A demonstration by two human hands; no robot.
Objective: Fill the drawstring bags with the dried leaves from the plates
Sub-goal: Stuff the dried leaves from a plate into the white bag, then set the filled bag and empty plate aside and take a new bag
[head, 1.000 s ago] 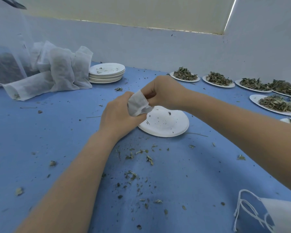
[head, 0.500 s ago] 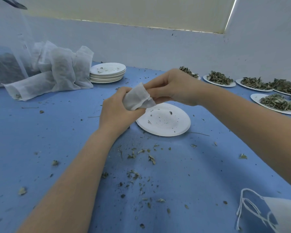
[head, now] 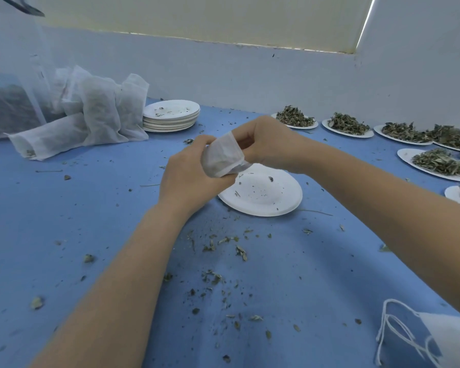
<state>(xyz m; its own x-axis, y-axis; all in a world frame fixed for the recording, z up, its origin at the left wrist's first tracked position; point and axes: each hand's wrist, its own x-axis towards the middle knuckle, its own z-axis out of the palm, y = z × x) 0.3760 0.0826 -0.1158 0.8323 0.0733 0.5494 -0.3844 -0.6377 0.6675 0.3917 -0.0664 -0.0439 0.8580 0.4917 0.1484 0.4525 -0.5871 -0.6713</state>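
A small white drawstring bag (head: 222, 154) is held above the blue table between both hands. My left hand (head: 189, 176) wraps its lower part, and my right hand (head: 266, 140) pinches its top. Just below sits a white plate (head: 274, 197) holding only leaf crumbs. Plates of dried leaves (head: 295, 118) line the back right, with another plate of leaves (head: 436, 163) nearer the right edge. Filled bags (head: 101, 112) lean in a heap at the back left.
A stack of used plates (head: 171, 115) stands beside the filled bags. Unfilled bags with white strings (head: 420, 338) lie at the bottom right. Leaf crumbs (head: 223, 261) are scattered over the table. A large clear sack of leaves (head: 8, 107) is at the far left.
Both hands have turned the bag: my right hand moved up and over its top, and more of the white fabric now shows between the hands.
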